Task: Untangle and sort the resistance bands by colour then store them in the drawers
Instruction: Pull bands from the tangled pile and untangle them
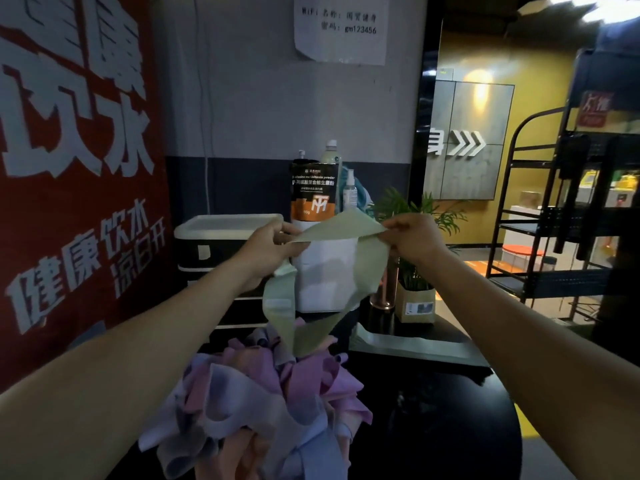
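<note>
Green band [349, 271]: thin matt stretch cloth, smooth. Band pile [263, 403], pink, lilac, peach: same soft matt fabric, creased. Tabletop [450, 427]: black, glossy, reflective. Drawer unit [221, 244]: smooth plastic, slight sheen. Powder pouch [313, 192]: glossy printed film. Wall notice [341, 29]: matt paper, curling. Shelf rack [526, 202]: black metal tube.

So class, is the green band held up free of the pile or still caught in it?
Cannot tell: both hands lift the green band, but its lower end meets the pile.
</note>
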A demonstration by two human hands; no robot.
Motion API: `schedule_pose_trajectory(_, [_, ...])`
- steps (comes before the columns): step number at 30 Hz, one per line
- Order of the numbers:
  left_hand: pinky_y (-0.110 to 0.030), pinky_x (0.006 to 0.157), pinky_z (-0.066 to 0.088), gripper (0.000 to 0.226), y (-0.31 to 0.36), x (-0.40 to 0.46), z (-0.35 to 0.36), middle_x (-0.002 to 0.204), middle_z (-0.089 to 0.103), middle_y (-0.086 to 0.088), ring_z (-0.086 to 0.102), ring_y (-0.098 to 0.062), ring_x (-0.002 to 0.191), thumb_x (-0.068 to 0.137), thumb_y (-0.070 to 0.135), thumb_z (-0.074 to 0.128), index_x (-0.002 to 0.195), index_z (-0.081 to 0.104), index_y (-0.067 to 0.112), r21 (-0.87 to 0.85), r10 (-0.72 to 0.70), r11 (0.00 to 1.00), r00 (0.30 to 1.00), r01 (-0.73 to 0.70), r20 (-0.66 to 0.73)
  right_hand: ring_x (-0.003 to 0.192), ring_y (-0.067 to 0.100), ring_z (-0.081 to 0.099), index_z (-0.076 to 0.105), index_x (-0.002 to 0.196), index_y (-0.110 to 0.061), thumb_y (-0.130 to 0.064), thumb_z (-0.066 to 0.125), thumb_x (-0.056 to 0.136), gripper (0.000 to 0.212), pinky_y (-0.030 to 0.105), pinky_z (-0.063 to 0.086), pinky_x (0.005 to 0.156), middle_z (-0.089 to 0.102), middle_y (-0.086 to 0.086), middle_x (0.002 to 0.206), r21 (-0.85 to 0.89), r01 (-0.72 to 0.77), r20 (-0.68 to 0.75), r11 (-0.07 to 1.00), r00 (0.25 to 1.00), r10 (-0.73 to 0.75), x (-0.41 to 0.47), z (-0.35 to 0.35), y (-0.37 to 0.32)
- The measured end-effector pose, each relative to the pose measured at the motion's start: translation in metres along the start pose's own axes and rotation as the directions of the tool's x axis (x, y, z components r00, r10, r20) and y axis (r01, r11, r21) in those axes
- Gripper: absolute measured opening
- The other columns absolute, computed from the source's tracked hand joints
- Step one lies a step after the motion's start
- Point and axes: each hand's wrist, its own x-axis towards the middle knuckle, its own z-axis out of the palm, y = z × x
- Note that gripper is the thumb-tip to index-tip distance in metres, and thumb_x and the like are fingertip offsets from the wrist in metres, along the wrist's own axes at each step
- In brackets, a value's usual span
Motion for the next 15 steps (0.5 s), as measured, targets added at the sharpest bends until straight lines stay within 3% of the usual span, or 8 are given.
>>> schedule_pose_trajectory(3, [-0.024,0.066,0.045,0.004,-0.002,0.001,-0.002,0.08,0.062,0.002,0.057,-0.013,0.077,0.083,0.021,0.068,0.083,0.066,0.018,-0.01,-0.069,0.998,0.996,0.069,0.061,0.096,0.035,0.065,0.068,0.096,-0.003,-0.003,0.069,0.081,0.015,0.047,0.056,0.083,0.066,0.016,0.1,0.052,-0.016,0.082,0.999,0.997,0.012,-0.005,-0.009,0.011])
schedule_pose_trajectory(7, [-0.019,0.052,0.043,0.021,-0.007,-0.001,0.005,0.066,0.06,0.004,0.052,-0.008,0.059,0.082,0.027,0.068,0.091,0.068,0.009,0.065,-0.22,0.975,0.961,0.212,0.168,0.097,0.031,0.064,0.068,0.085,-0.009,-0.002,0.066,0.083,0.007,0.045,0.055,0.085,0.065,0.016,0.101,0.062,-0.01,0.143,0.998,0.99,0.001,-0.005,-0.02,0.028])
schedule_pose_trajectory(10, [-0.02,0.056,0.041,0.024,-0.01,-0.001,0.005,0.059,0.057,0.005,0.049,-0.006,0.054,0.083,0.034,0.067,0.074,0.067,0.012,0.161,-0.253,0.962,0.945,0.222,0.209,0.085,0.024,0.062,0.065,0.085,-0.006,-0.006,0.06,0.088,0.006,0.031,0.055,0.069,0.061,0.01,0.089,0.066,-0.075,0.218,0.995,0.974,0.059,-0.005,-0.032,0.04])
schedule_pose_trajectory(12, [-0.024,0.065,0.041,0.028,-0.015,0.002,0.002,0.07,0.059,0.0,0.051,-0.01,0.065,0.087,0.036,0.061,0.081,0.068,0.009,0.145,-0.232,0.967,0.955,0.207,0.183,0.075,0.02,0.056,0.063,0.094,0.0,-0.008,0.055,0.092,0.012,0.026,0.05,0.065,0.057,0.011,0.085,-0.025,-0.086,0.307,0.996,0.947,0.089,-0.007,-0.039,0.049])
schedule_pose_trajectory(15, [-0.025,0.066,0.038,0.022,-0.023,0.004,0.002,0.076,0.057,-0.002,0.048,-0.013,0.07,0.093,0.03,0.055,0.088,0.064,0.01,0.031,-0.208,0.978,0.963,0.206,0.173,0.07,0.016,0.053,0.065,0.093,-0.007,-0.008,0.05,0.094,0.015,0.025,0.044,0.063,0.059,0.008,0.083,-0.032,-0.083,0.357,0.996,0.93,0.089,-0.013,-0.039,0.058])
